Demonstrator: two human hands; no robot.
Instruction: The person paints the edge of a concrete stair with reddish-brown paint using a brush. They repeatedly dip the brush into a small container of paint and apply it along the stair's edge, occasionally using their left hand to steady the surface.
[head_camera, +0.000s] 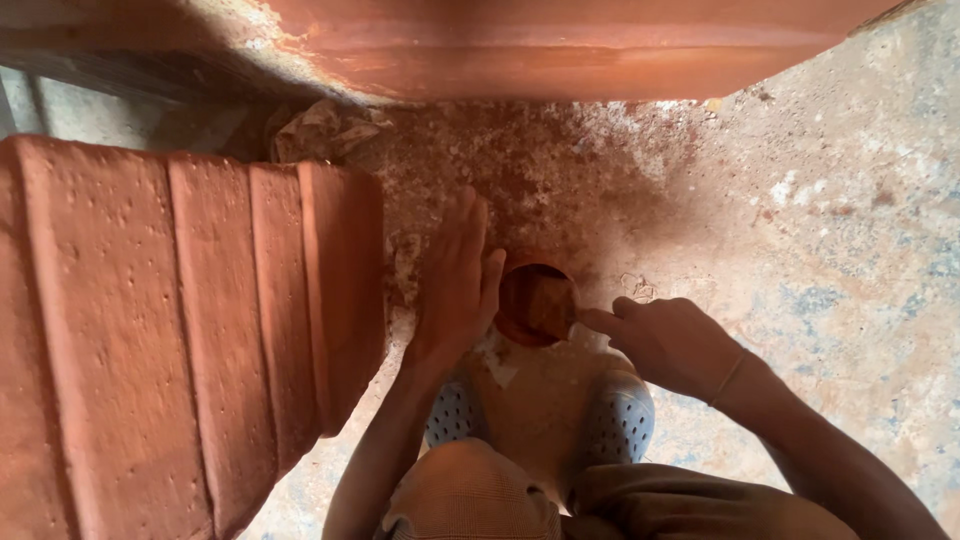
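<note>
Left hand (455, 285) flat, fingers together, right hand (665, 345) pinching round clay cup (537, 303) — rough, reddish.

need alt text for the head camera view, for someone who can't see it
Seen from above, a person's left hand lies flat and open beside a small round clay pot on a dusty floor, while the right hand touches the pot's rim. Stacked reddish clay slabs stand at left.

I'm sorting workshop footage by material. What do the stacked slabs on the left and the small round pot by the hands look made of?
The stacked slabs look like unfired reddish clay: matte, pitted faces, soft edges. The small round pot seems to be the same red clay, dull and dusty; whether either is fired cannot be told.
</note>
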